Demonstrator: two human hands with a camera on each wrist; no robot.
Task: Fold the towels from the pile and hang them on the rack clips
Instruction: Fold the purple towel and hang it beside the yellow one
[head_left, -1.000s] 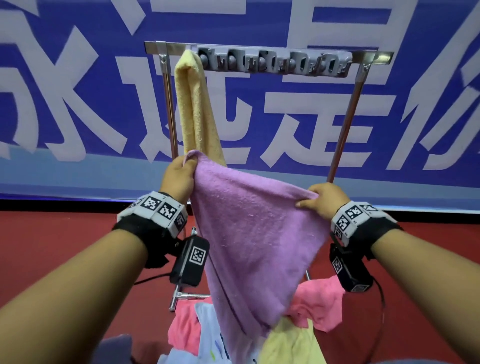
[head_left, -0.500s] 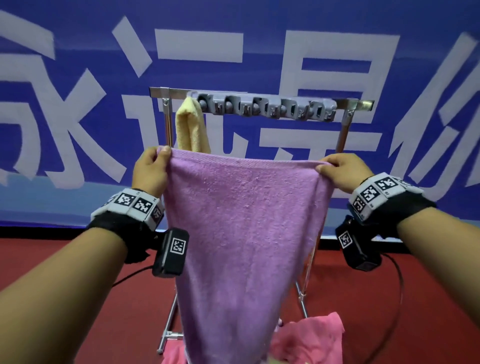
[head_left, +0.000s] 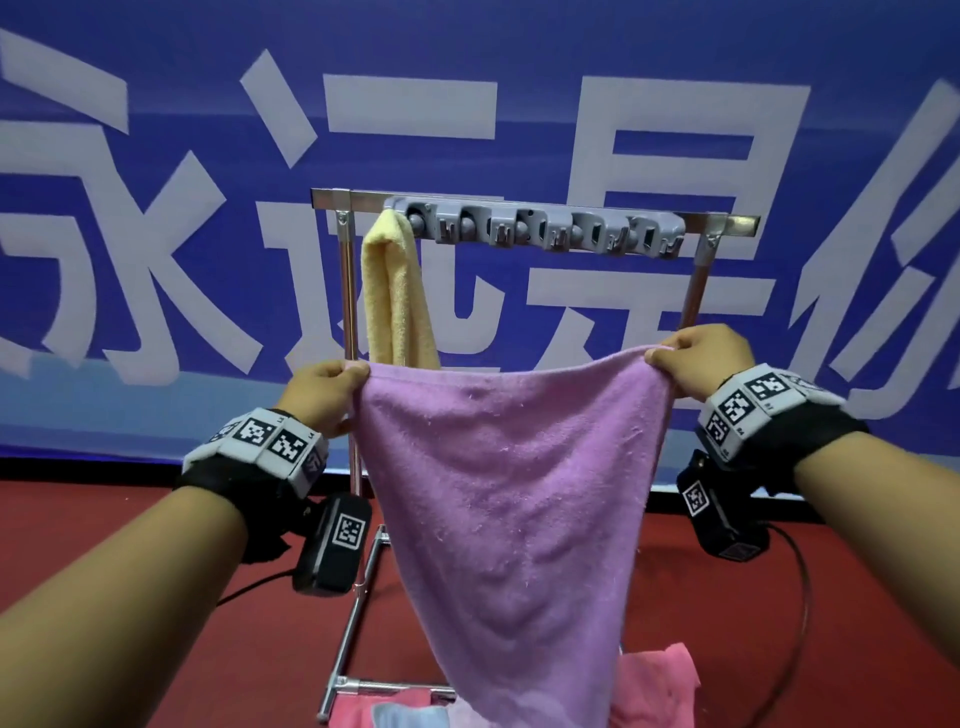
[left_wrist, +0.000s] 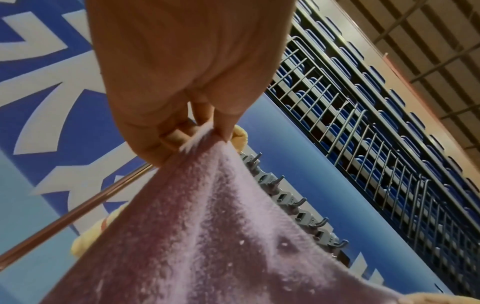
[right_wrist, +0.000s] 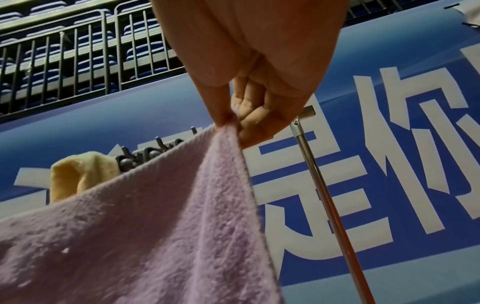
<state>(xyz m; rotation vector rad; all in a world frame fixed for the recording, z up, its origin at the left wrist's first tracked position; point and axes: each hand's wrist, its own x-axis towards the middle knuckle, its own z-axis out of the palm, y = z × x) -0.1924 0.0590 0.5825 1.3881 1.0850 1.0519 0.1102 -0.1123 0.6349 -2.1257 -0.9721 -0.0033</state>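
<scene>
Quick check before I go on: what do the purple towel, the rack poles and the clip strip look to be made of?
Purple towel: soft terry-type cloth, fuzzy nap with small lint pills, draping in folds; likely cotton or microfibre.
Rack poles: metal tube, polished and reflective; probably steel or chrome-plated.
Clip strip: matte grey moulded plastic, by its dull even finish; its small hooks may be metal, too small to tell.

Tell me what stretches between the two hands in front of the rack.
The purple towel: its top edge spans from the left hand to the right hand, each pinching a corner. The head view shows this; the yellow towel hangs behind.
</scene>
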